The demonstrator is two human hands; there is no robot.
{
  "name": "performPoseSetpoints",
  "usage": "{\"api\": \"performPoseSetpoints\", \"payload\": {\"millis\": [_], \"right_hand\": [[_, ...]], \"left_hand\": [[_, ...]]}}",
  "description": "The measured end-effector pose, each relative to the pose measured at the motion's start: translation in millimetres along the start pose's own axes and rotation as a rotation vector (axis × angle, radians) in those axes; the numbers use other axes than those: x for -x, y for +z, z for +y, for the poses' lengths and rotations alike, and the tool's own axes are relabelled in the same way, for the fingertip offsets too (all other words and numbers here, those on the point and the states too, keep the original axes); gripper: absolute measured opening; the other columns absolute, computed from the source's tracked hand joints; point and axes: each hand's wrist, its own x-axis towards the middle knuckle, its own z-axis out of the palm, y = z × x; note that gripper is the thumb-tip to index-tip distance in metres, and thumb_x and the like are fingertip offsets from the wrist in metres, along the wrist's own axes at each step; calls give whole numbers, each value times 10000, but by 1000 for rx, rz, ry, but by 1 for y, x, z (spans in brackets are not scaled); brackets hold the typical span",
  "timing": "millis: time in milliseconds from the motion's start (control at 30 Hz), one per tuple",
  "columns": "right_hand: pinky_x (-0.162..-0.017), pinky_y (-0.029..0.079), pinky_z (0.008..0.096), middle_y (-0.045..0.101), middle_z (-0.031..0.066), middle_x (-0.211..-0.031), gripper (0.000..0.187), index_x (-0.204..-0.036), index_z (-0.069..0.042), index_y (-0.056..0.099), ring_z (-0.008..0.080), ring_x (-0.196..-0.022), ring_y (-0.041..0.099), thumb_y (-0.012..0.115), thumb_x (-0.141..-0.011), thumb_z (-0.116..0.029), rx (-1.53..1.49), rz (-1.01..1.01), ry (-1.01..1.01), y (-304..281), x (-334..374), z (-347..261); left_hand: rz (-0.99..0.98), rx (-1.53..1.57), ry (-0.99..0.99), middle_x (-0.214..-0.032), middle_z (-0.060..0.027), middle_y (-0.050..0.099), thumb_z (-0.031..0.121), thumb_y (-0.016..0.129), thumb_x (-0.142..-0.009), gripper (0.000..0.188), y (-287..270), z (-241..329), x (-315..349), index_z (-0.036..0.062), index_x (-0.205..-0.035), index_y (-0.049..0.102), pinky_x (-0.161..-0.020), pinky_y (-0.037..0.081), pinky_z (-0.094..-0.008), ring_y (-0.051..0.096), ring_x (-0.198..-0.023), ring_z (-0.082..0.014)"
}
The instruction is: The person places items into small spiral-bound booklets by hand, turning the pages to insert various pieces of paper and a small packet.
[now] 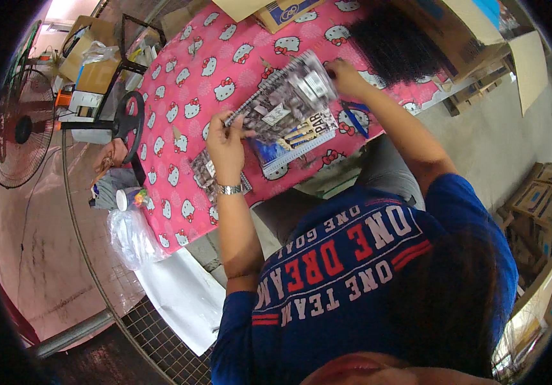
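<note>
My left hand (226,140), with a metal watch on its wrist, grips the near-left edge of a spiral notebook with a grey photo-print cover (285,96). At the notebook's far corner, my right hand (344,76) pinches it. The notebook is lifted and tilted over a table with a pink cloth patterned with white cat faces (225,64). Under it lies another notebook with a blue cover (292,146). A further grey-printed notebook (204,172) rests by my left wrist.
A black fuzzy heap (394,42) and cardboard boxes (285,11) sit at the table's far side. A blue pen-like object (355,119) lies by my right forearm. To the left are a standing fan (16,128), a black wheel-shaped object (128,119) and a clear plastic bag (130,237). Stacked boxes (545,205) stand at right.
</note>
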Motion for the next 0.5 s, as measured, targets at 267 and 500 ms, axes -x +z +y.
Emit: {"api": "performPoseSetpoints", "payload": {"millis": [267, 500], "right_hand": [[-998, 400, 475, 562, 184, -1229, 515, -1268, -32, 549, 382, -1172, 508, 677, -811, -232, 348, 190, -26, -11, 156, -76], [-980, 429, 438, 591, 212, -1201, 485, -1289, -19, 550, 387, -1118, 554, 665, -827, -107, -146, 265, 15, -54, 126, -92]], "left_hand": [[261, -53, 90, -962, -68, 596, 151, 610, -958, 218, 9, -22, 24, -11, -1102, 586, -535, 575, -256, 589, -648, -110], [242, -21, 165, -1093, -145, 661, 115, 657, -923, 228, 9, -23, 22, -7, -1114, 632, -521, 528, -251, 655, -700, -113]]}}
